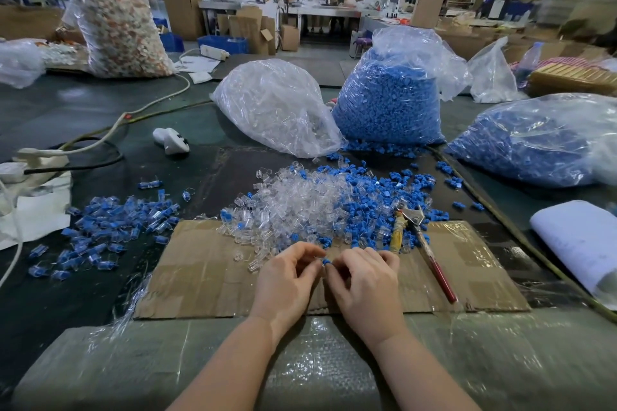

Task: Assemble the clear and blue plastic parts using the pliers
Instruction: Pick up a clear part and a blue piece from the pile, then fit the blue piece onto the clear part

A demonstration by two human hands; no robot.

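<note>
Small blue plastic part (pixel 326 262) sits pinched at the right hand (pixel 365 280) fingertips, over the flat brown cardboard sheet (pixel 207 277) on the tabletop. Left hand (pixel 288 279) grip curled beside it; a clear piece there cannot be confirmed. Red-and-yellow-handled metal pliers (pixel 417 237) lie unheld right of the right hand, long axis running away-left to near-right, jaw end in the mixed glossy pile of clear and blue parts (pixel 317 203).

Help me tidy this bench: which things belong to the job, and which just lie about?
Job: blue part pinched between left hand and right hand; mixed parts pile; pliers; finished pieces.
Lying about: white handheld device; paper roll; power strip.
</note>
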